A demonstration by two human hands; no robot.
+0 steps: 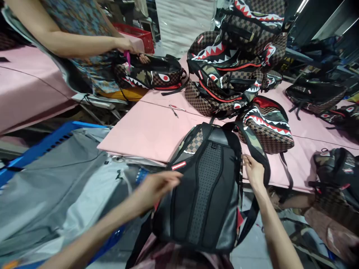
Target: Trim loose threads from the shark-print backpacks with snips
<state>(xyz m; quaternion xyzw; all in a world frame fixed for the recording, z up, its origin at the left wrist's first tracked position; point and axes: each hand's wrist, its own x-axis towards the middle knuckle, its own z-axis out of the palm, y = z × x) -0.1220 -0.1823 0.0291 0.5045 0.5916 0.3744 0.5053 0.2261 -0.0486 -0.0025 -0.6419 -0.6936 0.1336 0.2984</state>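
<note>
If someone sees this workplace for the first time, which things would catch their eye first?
Probably the heap of checkered backpacks, right of centre at the top, for its bold pattern of jagged white teeth edged with red. Next, the black-backed backpack in the lower middle, its back facing the viewer and the right hand at its right edge. The pink tabletop stands out behind it.

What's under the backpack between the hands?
The backpack overlaps the pink table at its upper end; reddish cloth shows past its bottom edge. Whatever's directly underneath is covered.
</note>
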